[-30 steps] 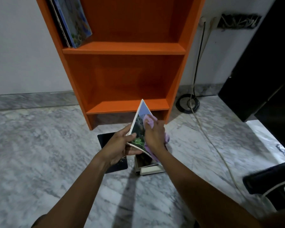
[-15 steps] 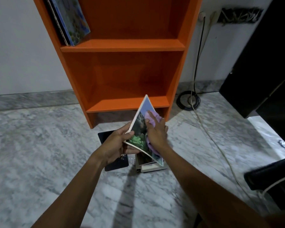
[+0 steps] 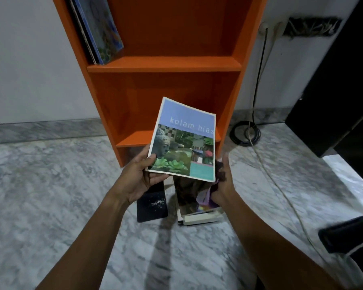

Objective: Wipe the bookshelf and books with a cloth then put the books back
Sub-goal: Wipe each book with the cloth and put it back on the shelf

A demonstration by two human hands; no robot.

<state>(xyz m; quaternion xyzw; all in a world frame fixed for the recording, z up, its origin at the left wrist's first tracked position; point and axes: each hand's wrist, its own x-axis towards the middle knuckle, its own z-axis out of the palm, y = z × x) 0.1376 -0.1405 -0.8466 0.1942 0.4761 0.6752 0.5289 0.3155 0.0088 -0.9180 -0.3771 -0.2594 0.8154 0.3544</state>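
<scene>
Your left hand [image 3: 137, 176] grips the "kolam hias" book [image 3: 184, 141] at its near left corner, thumb on the cover and fingers beneath, holding it face up and tilted in front of the orange bookshelf [image 3: 166, 63]. Your right hand [image 3: 223, 185] sits just beside the book's near right corner, partly hidden behind it, with the purple cloth [image 3: 204, 197] bunched in its curled fingers. Below your hands, a stack of books [image 3: 199, 216] lies on the marble floor [image 3: 50, 185], a dark book [image 3: 152, 204] just to its left. More shelved books [image 3: 99, 32] lean at the upper shelf's left. A coiled cable [image 3: 245, 132] lies to the right.
</scene>
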